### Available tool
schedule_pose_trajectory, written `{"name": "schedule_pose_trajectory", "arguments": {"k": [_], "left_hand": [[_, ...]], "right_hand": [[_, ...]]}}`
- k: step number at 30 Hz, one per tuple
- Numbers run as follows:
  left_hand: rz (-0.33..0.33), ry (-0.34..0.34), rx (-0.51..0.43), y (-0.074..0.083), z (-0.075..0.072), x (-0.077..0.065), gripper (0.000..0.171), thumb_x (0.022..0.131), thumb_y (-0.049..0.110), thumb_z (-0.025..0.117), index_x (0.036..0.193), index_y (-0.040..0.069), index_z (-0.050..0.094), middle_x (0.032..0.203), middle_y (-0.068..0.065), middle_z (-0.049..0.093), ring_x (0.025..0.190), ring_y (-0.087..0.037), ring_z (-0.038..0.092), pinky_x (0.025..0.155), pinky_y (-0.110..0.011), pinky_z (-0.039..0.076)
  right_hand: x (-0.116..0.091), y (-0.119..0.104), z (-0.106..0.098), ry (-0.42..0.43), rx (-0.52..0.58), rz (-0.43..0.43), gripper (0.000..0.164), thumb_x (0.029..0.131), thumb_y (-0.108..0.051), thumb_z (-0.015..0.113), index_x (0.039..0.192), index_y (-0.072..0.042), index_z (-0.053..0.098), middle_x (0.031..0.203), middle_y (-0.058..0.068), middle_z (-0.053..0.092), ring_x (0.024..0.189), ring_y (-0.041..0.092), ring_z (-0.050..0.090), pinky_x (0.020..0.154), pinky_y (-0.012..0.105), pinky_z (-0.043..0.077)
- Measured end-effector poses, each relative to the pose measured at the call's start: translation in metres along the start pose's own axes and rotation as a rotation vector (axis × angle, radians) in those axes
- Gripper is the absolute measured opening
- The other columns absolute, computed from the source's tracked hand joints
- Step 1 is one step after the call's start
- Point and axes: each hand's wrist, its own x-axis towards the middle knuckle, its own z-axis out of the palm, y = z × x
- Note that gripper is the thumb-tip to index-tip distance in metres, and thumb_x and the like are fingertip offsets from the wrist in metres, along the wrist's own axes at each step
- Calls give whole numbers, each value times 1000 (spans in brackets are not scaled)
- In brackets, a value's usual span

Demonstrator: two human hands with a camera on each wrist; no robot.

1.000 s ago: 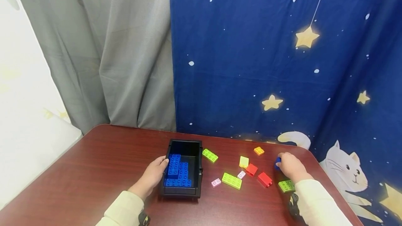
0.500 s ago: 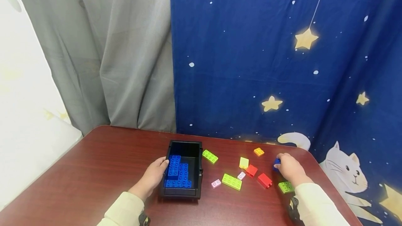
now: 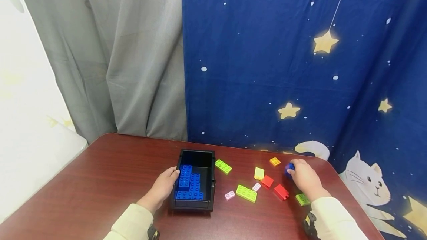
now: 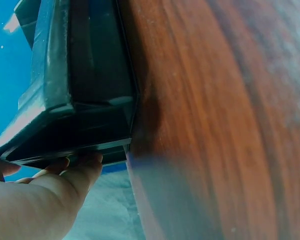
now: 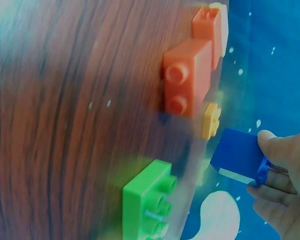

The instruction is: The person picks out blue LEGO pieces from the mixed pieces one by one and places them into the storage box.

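Note:
My left hand (image 3: 163,183) grips the left wall of a black open bin (image 3: 209,205), thumb at the rim. In the left wrist view its fingers reach under the bin's edge. Blue toy building bricks (image 3: 195,186) lie in the bin, mostly along its left and near parts. Over at the right of the table, my right hand (image 3: 305,179) pinches one blue building brick (image 5: 240,152) between thumb and fingers. That brick appears raised off the tabletop in the right wrist view. A green brick (image 3: 303,199) lies on the table below the right wrist.
Between bin and right hand lie red bricks (image 3: 281,192), a yellow brick (image 3: 259,173), an orange brick (image 3: 275,161), pink bricks (image 3: 229,195) and lime bricks (image 3: 246,193). The brown table (image 3: 133,166) ends at a grey curtain (image 3: 146,58) and a blue starry curtain (image 3: 247,66).
My right hand has shifted a little left with the blue brick, which has come up from the table and tilted. The left hand and bin have stayed in place.

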Motion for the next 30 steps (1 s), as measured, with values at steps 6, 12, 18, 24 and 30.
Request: {"name": "schedule_pose_trajectory", "arguments": {"k": [6, 12, 18, 24, 30], "left_hand": [[-10, -5, 2, 1, -1, 0, 51, 105, 23, 35, 142, -12, 34, 144, -33, 37, 135, -50, 31, 107, -62, 30], [-22, -5, -9, -2, -1, 1, 51, 105, 24, 35, 142, -10, 35, 143, -32, 39, 134, -49, 32, 107, -62, 30], [-27, 0, -6, -1, 1, 1, 50, 105, 25, 34, 142, -9, 36, 143, -31, 41, 134, -48, 34, 106, -62, 31], [-29, -2, 1, -1, 1, 1, 51, 105, 25, 34, 143, -10, 34, 144, -32, 38, 135, -49, 31, 106, -62, 30], [-16, 2, 1, -1, 1, 1, 51, 105, 24, 34, 142, -11, 35, 144, -32, 39, 134, -49, 32, 107, -62, 30]], "right_hand": [[-1, -16, -3, 31, 21, -24, 42, 88, -10, 69, 121, 12, 55, 117, 32, 57, 108, 48, 56, 92, 61, 45], [-2, -34, -3, 63, 41, -52, 42, 87, -11, 70, 121, 10, 56, 119, 30, 57, 110, 46, 56, 93, 60, 45], [-3, -52, -3, 78, 68, -71, 43, 87, -12, 71, 123, 8, 56, 120, 28, 58, 109, 45, 57, 93, 59, 46], [-5, -66, -2, 98, 96, -87, 44, 87, -12, 71, 124, 7, 56, 119, 27, 59, 109, 44, 58, 92, 58, 47], [-8, -78, -2, 132, 114, -118, 43, 87, -12, 71, 123, 6, 57, 119, 25, 60, 109, 42, 59, 93, 56, 47]]}}
